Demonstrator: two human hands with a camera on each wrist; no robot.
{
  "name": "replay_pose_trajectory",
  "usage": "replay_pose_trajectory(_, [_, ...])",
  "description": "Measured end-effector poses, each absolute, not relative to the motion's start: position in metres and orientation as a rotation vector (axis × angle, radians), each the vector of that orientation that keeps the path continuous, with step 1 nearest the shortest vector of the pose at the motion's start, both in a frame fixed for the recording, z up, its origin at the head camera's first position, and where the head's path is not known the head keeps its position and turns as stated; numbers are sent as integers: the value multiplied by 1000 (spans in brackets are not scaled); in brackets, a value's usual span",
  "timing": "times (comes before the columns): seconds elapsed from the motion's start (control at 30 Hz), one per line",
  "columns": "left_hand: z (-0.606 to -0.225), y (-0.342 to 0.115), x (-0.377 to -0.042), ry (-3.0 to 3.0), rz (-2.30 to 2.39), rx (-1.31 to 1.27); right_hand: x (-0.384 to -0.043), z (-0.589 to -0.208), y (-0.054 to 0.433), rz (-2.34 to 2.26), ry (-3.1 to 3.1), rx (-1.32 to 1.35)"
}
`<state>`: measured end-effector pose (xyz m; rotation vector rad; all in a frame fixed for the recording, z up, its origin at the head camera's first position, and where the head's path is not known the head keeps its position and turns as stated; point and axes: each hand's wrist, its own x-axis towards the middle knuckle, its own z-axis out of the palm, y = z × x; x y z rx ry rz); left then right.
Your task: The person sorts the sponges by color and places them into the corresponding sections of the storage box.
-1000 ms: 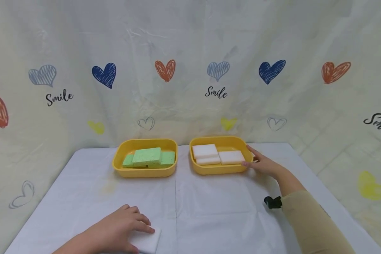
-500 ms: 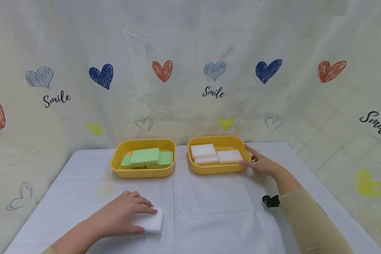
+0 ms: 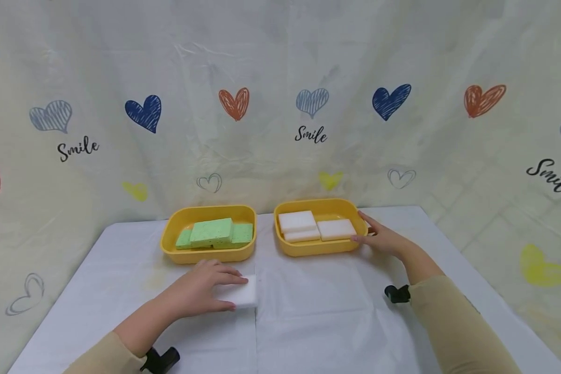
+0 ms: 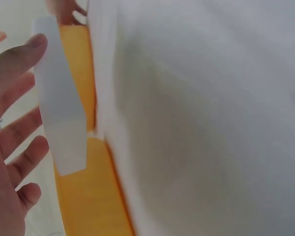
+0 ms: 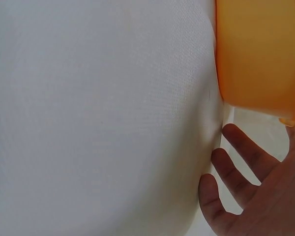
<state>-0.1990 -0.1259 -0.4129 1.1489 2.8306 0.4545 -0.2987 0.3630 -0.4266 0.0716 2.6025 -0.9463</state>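
Note:
My left hand (image 3: 205,291) pinches a white sponge (image 3: 243,292) between thumb and fingers, in front of the two trays. In the left wrist view the white sponge (image 4: 64,103) shows edge-on, raised off the cloth. At the back right, my right hand (image 3: 385,239) grips the right end of a yellow tray (image 3: 324,249), thumb at the front and a finger on the rim; its other fingers (image 5: 233,179) spread loosely beside it. Inside lie several white sponges (image 3: 296,222), some stacked. A second yellow tray (image 3: 210,256) at left holds green sponges (image 3: 211,231), one on top of others.
A white cloth (image 3: 318,322) with a centre crease covers the table. Right behind the trays hangs a pale sheet (image 3: 271,150) printed with hearts and "Smile". Black wrist mounts (image 3: 396,294) stick out from both sleeves. A narrow gap separates the trays.
My left hand has carried the white sponge forward and to the right, from the near edge toward the trays. The right hand has stayed at the right tray's end.

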Motion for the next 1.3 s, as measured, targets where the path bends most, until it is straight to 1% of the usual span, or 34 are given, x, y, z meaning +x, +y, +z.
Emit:
replay_pose_trajectory(0.33, [-397,-80,-230,2870,471,1136,-300,-427,363,-940,2615,51])
replay_pose_trajectory(0.7, [-381,-18,-271,2889,505,1227,-300,-426,366,-945,2611,38])
replay_pose_trajectory(0.93, [-372,20,-300,2853,583,1074,-298,-428,368,-965,2612,11])
replay_pose_trajectory(1.3, [-375,73,-334,2826,555,929,-297,-424,365,-970,2603,14])
